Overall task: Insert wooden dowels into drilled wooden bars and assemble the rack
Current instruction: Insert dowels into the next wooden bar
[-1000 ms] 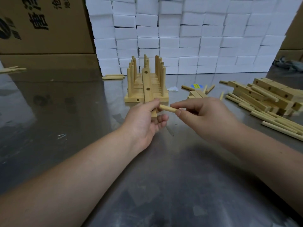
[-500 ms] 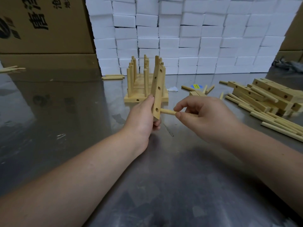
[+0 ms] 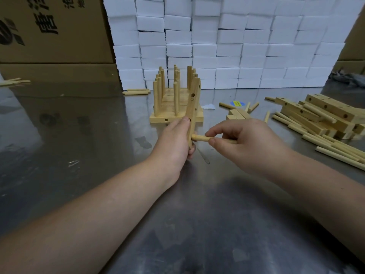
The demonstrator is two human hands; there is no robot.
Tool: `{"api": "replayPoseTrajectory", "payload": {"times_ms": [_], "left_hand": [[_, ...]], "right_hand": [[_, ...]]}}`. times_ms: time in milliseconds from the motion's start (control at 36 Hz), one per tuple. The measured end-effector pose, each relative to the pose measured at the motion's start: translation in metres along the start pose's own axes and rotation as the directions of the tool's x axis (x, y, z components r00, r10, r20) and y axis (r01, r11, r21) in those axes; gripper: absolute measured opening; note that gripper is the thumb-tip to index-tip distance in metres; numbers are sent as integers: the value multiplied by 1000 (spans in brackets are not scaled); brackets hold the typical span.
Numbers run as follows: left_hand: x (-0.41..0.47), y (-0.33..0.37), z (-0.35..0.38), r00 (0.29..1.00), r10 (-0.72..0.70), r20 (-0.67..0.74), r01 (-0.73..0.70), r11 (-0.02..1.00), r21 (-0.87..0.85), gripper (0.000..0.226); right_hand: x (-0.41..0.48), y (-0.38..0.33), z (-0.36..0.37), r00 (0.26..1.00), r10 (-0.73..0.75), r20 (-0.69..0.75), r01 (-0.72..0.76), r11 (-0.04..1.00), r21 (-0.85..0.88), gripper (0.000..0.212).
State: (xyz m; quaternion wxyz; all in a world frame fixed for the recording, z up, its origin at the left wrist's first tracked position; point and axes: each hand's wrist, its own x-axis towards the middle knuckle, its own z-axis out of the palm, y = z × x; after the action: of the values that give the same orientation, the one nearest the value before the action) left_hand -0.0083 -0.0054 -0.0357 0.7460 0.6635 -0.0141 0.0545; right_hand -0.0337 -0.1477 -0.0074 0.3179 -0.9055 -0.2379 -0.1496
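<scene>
Stacked white foam blocks (image 3: pixel 237 46); cardboard boxes (image 3: pixel 53 30) at left; steel table (image 3: pixel 79 135), yellow-blue sticker (image 3: pixel 238 103)

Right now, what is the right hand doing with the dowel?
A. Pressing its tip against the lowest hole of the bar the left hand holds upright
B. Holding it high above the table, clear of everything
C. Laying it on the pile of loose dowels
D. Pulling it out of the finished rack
A: the right hand pinches the dowel, its tip at the drilled bar gripped by the left hand.
</scene>
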Motion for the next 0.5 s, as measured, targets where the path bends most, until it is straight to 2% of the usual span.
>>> {"api": "replayPoseTrajectory", "payload": {"times_ms": [83, 306, 500], "left_hand": [[-1, 0, 0, 1000, 7, 13, -7, 1000, 22, 28], [-7, 3, 0, 998, 26, 66, -29, 998, 55, 31], [-10, 7, -1, 992, 17, 121, -12, 999, -40, 28]], "right_hand": [[-1, -2, -1, 1000, 8, 4, -7, 999, -43, 6], [-1, -1, -1, 999, 5, 49, 0, 995, -96, 5], [-1, -3, 0, 998, -32, 61, 41, 986, -160, 7]]}}
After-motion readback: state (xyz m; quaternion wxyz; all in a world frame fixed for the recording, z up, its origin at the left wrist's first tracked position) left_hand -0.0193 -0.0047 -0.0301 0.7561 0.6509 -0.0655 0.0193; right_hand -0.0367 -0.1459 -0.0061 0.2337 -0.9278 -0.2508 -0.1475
